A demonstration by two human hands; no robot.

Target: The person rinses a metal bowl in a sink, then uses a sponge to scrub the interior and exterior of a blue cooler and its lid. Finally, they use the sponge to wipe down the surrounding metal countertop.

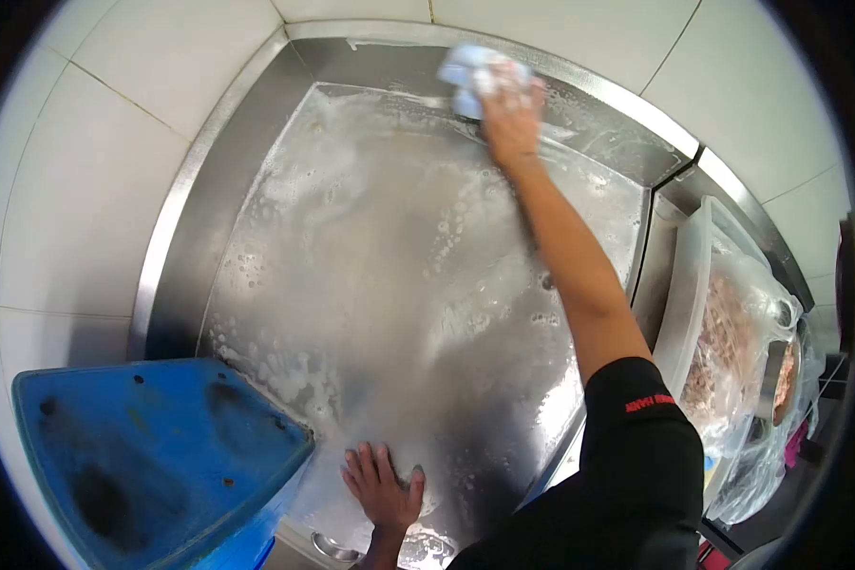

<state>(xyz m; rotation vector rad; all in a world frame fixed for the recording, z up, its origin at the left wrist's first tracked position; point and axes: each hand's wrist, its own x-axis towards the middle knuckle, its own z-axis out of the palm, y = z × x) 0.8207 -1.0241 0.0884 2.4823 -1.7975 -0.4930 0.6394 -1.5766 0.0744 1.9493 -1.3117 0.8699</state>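
My right hand (513, 119) is stretched out to the far back edge and presses a light blue and white cloth (464, 74) against the raised steel backsplash (370, 65). The hand and cloth are a little blurred. Below them spreads a stainless steel worktop (370, 256), wet and streaked with soapy foam. Near the front edge my left hand (383, 489) rests flat on the steel, its fingers spread and nothing in it.
A blue plastic bin or lid (161, 446) with dark stains covers the front left corner. On the right stands a translucent tub (689, 294) with a plastic bag of brownish food (722, 351). White tiled walls (95, 190) rise behind and at left.
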